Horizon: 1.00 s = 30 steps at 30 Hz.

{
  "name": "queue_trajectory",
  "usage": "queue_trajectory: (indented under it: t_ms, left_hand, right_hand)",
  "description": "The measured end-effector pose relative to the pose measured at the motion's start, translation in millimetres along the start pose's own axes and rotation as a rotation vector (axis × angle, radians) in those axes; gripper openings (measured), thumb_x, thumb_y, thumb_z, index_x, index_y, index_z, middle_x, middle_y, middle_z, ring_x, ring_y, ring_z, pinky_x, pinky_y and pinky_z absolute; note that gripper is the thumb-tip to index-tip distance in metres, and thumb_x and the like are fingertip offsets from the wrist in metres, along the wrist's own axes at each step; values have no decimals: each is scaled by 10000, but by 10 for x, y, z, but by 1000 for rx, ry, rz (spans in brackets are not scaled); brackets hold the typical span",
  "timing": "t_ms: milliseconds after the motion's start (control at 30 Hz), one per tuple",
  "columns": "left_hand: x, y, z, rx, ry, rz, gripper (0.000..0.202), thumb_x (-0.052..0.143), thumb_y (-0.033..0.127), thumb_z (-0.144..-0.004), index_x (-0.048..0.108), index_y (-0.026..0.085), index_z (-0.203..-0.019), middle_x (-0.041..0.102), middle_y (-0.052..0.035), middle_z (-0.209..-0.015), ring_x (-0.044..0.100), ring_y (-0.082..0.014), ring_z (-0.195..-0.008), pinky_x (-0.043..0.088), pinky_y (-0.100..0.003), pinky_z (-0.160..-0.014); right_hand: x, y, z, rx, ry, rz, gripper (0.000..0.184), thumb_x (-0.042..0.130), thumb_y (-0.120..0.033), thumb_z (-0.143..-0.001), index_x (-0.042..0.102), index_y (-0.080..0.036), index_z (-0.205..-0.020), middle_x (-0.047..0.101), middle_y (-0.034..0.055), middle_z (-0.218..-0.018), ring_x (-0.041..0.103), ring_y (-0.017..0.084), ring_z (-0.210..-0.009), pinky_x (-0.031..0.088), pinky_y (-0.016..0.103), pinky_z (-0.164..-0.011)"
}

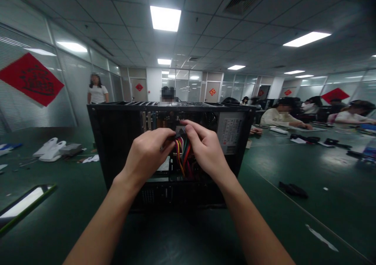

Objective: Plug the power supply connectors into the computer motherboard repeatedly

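An open black computer case [117, 139] stands on the green table right in front of me. Inside it, both my hands meet at a black power connector [180, 131] with a bundle of coloured wires [182, 155] hanging from it. My left hand [148, 149] pinches the connector's left side, its fingertips partly hidden. On the other side, my right hand [204, 141] has its thumb and fingers closed round the connector. Expansion slots [148, 121] show left of the hands, and the labelled power supply [231, 134] fills the case's right end.
On the left lie a green-edged tablet-like object [25, 206] and white plastic parts [53, 149]. To the right are a black item [293, 189] and a white strip [321, 237]. Several people sit along the right; one person [97, 91] stands at the back left.
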State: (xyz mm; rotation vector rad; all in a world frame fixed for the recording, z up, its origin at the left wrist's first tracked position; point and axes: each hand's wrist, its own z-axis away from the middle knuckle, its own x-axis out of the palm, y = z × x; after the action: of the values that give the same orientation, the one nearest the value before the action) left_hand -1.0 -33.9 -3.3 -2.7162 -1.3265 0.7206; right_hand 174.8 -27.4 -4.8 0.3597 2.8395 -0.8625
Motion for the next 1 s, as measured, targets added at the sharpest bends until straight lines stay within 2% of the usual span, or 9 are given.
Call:
queue_trajectory:
  t_ms: [67,133,233,333,433,533,667,800,1000]
  left_hand:
    - [46,-40,20,10,16,-15,154,556,226,-930,646,145,-1025,747,-78,-977,708,-200,-886,547,-306,-819]
    - [94,-91,48,-8,5,-9,159,550,222,-935,653,142,-1026,750,-83,-985,710,-204,-892,545,-308,-817]
    - [180,-164,109,-73,-79,2,174,551,232,-934,671,149,-1028,754,-80,-981,714,-213,-880,546,-313,-807]
    - [314,-211,192,-170,-239,-3,196,558,241,-928,699,179,-1048,759,-73,-988,719,-228,-863,548,-322,-785]
    - [506,-251,295,-264,-381,33,225,574,250,-918,710,227,-1096,748,-62,-1078,707,-242,-961,539,-323,-834]
    - [715,-324,408,-352,-522,44,233,584,265,-912,719,246,-1101,742,-56,-1109,682,-252,-1042,516,-336,-909]
    - [916,-442,529,-416,-611,107,247,582,280,-910,737,229,-1095,750,-67,-1087,683,-256,-1044,501,-342,-941]
    - [1011,-478,580,-389,-670,177,251,560,232,-911,734,216,-1091,749,-63,-1089,680,-234,-1048,495,-320,-942]
    - [1072,-440,530,-206,-792,134,285,503,125,-901,723,184,-1072,714,-99,-1082,671,-239,-1023,497,-312,-884]
  right_hand:
    - [5,80,14,-122,49,156,346,382,-262,-999,628,-183,-1231,639,102,-1186,585,227,-1152,460,431,-1039]
    - [17,189,39,-256,41,325,396,347,-156,-976,572,-173,-1302,562,135,-1270,536,236,-1213,443,434,-1065]
    - [41,354,78,-335,-102,574,461,362,-81,-935,513,-184,-1359,515,143,-1306,500,251,-1231,456,411,-1049]
    - [63,474,98,-245,-259,790,469,394,-69,-918,493,-177,-1363,554,141,-1222,544,258,-1134,508,365,-935]
    - [89,598,109,-106,-428,904,403,414,-34,-887,570,-182,-1228,595,117,-1100,604,238,-998,514,313,-809]
    - [110,788,128,41,-514,922,357,446,11,-835,616,-168,-1093,621,116,-1099,626,223,-986,487,289,-810]
    - [107,1032,162,174,-565,869,331,472,-1,-839,633,-136,-1095,646,153,-1150,624,235,-1066,470,297,-860]
    - [99,1101,178,233,-549,837,255,499,-52,-857,648,-124,-1051,682,155,-1100,647,245,-1041,482,298,-829]
    - [118,1059,181,237,-573,857,195,563,-102,-837,660,-121,-1005,697,161,-1058,677,279,-980,500,313,-751]
